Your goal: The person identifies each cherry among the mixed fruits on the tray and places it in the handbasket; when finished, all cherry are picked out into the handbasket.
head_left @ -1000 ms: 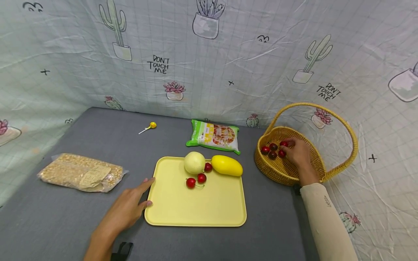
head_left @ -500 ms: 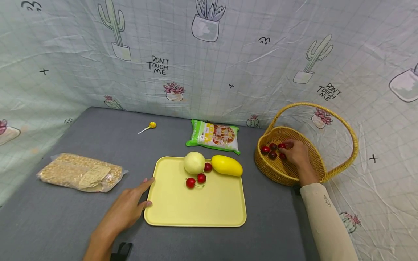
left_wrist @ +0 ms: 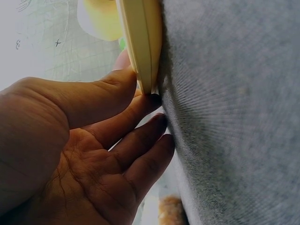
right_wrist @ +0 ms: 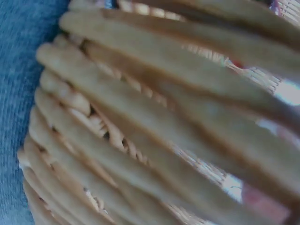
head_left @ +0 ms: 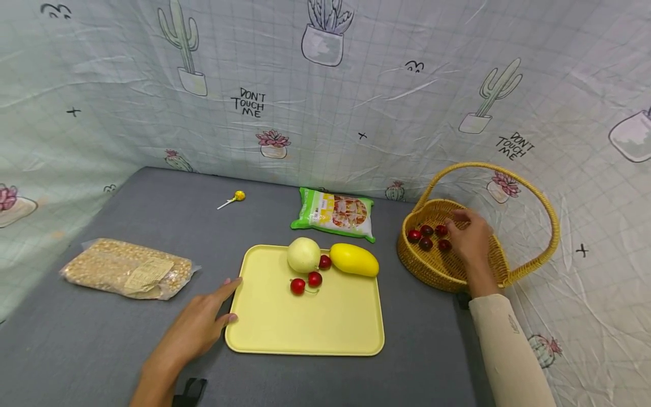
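My left hand [head_left: 195,325] rests at the left edge of a yellow tray [head_left: 305,330], thumb and index fingertip touching its rim. In the left wrist view the other fingers reach down to the grey tabletop [left_wrist: 234,117]. On the tray lie a pale green round fruit [head_left: 303,255], a yellow mango [head_left: 354,259] and 3 red cherries [head_left: 298,286]. Over the wicker basket [head_left: 427,276] at the right, my right hand [head_left: 470,237] hovers with bent, apart fingers and nothing visible between them. Several dark red cherries [head_left: 425,243] sit inside, left of the fingers. Basket weave [right_wrist: 117,108] fills the right wrist view.
Behind the tray lies a green-and-white food packet [head_left: 335,213]. A yellow lollipop [head_left: 238,196] is at the back left, and a clear bag of corn kernels [head_left: 129,268] at the left. The basket's tall handle [head_left: 546,209] arches up beside the right hand.
The right hand has let go of a cherry among the others in the basket and risen slightly, away to the right. The left hand and tray stay put.
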Demonstrator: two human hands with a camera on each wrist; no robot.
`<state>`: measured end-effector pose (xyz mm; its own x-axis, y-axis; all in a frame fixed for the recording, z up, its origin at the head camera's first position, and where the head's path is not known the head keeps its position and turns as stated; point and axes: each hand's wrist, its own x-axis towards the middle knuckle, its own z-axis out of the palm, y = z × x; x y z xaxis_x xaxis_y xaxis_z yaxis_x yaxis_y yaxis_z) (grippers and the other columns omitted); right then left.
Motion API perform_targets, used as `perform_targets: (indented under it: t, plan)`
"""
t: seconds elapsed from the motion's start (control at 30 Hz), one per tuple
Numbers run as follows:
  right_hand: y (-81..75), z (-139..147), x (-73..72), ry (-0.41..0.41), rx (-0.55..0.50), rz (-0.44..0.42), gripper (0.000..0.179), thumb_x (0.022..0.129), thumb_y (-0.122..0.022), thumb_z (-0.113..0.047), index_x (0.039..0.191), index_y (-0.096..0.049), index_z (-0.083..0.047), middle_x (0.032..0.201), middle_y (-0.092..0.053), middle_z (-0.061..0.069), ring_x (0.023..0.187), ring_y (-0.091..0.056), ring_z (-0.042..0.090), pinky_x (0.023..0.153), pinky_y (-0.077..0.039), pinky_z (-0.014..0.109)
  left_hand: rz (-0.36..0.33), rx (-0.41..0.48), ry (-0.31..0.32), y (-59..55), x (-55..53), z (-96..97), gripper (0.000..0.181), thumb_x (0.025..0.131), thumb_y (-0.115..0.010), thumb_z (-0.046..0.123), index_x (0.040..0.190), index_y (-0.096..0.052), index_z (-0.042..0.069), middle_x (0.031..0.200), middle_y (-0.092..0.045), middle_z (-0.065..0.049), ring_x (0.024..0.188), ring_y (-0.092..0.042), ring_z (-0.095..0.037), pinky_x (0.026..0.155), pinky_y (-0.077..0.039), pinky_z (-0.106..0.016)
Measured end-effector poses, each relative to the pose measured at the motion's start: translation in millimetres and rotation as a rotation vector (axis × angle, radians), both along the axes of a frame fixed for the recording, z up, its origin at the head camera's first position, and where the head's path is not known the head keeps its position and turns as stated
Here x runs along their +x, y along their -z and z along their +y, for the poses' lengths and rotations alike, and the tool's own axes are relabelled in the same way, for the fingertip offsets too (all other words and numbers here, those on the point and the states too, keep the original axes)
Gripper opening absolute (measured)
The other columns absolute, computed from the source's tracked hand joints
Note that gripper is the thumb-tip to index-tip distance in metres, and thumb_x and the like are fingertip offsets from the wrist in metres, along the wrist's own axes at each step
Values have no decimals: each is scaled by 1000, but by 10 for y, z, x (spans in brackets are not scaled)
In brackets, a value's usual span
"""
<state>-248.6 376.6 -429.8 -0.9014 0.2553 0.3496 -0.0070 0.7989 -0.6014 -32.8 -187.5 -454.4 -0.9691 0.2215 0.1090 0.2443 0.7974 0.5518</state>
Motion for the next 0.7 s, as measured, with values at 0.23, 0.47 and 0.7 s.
perform_targets:
  t: [0.23, 0.47, 0.7]
  plan:
    - [-56, -116, 12, 4, -7, 400, 26, 94, -82, -23, 110, -80, -3, 103, -76, 22, 79, -60, 36, 79, -38, 31, -2, -5, 1, -15, -5, 4, 72, 88, -83, 6, 154, -54, 4, 145, -60, -34, 129, -65, -50, 102, -55, -64]
    - [-202, -438, 179, -132, 11, 523, 26, 90, -86, -19, 108, -81, -2, 93, -74, 22, 76, -55, 27, 72, -39, 23, 5, -13, -4, -12, -3, 13, 73, 87, -84, 6, 154, -54, 4, 145, -60, -34, 129, -65, -49, 103, -55, -64]
    - [-322, -870, 405, -306, 27, 589, 23, 88, -87, -15, 107, -82, -2, 87, -72, 19, 71, -54, 30, 66, -39, 24, 3, -11, -6, -12, 7, 24, 73, 87, -85, 6, 153, -55, 4, 144, -61, -34, 128, -66, -49, 103, -55, -63]
